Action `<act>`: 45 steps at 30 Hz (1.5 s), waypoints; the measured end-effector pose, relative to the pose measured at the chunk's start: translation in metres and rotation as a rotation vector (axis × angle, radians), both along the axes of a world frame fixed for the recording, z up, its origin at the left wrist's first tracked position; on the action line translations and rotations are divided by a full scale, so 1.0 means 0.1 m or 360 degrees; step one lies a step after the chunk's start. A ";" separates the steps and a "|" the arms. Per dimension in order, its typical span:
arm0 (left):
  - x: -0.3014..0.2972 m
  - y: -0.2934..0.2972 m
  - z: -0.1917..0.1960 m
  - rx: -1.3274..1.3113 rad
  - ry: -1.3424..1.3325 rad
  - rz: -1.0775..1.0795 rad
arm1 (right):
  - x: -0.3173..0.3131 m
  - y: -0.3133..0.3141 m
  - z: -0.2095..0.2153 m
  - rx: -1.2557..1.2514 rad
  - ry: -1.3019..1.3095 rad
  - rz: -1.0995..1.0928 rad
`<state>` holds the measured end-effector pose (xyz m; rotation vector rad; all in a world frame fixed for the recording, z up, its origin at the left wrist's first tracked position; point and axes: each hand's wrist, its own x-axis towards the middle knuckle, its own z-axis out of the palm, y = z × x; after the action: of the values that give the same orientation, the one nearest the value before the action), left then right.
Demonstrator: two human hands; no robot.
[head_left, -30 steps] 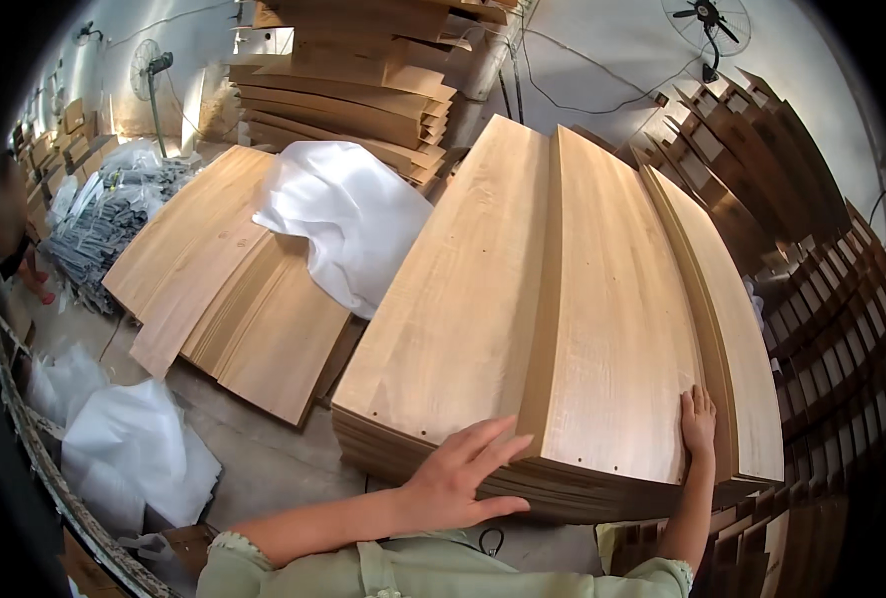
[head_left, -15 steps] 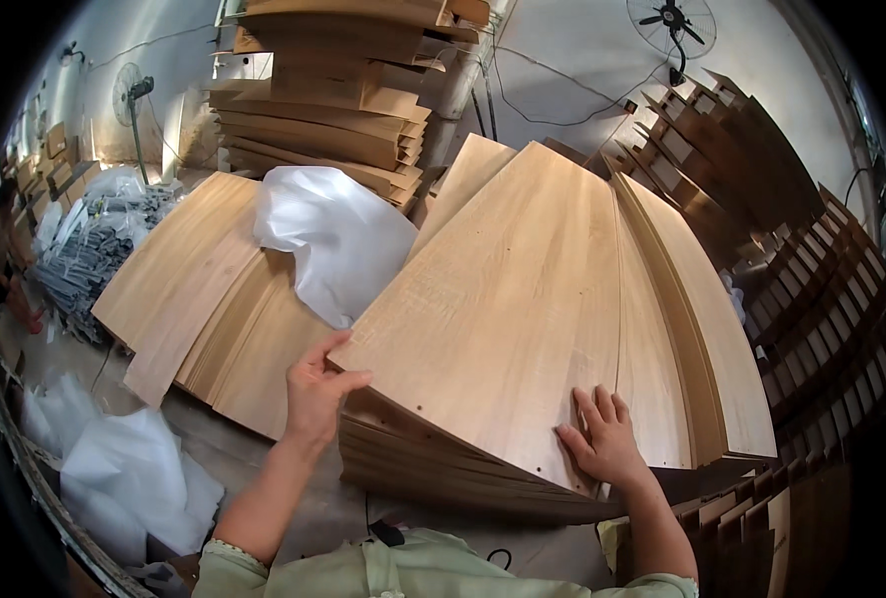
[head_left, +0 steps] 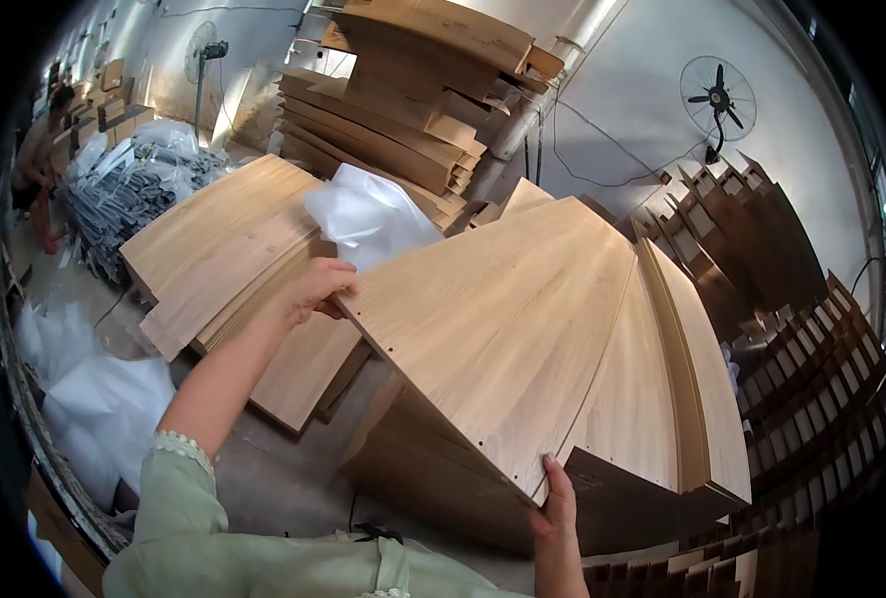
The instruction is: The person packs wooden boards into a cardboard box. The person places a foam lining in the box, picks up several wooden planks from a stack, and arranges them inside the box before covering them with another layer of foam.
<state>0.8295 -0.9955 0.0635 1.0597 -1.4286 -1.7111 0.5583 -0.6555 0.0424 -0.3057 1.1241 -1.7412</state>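
A pale wood-grain panel (head_left: 493,319) with small drilled holes along its near edge lies tilted over a stack of similar boards. My left hand (head_left: 315,289) is closed on its left corner, with some fingertips hidden. At the near right corner my right hand (head_left: 557,498) grips the edge, thumb on top and the other fingers out of sight beneath. Right beside this panel, more wood-grain boards (head_left: 637,389) lie on the stack, with a raised strip (head_left: 674,369) along them.
Further wood boards (head_left: 226,229) lie to the left, with white foam sheet (head_left: 368,214) behind. More foam (head_left: 104,409) rests at the lower left. Stacked brown boards (head_left: 393,125) stand at the back, dark racked panels (head_left: 812,349) to the right. A person (head_left: 39,164) is at far left.
My right hand has gone from lying flat on the panel to gripping its near corner. The panel has shifted toward me, its near edge now past the boards beside it. My view has turned left.
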 end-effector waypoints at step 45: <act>3.87 6.27 0.41 0.0285 -0.2016 0.2835 | 1.76 -1.45 0.35 -0.0707 -0.0384 0.1390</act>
<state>1.2167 -0.3687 0.1043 2.4787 -0.2082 0.2860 0.7339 -0.8003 0.0777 -0.7129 0.3106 -1.1618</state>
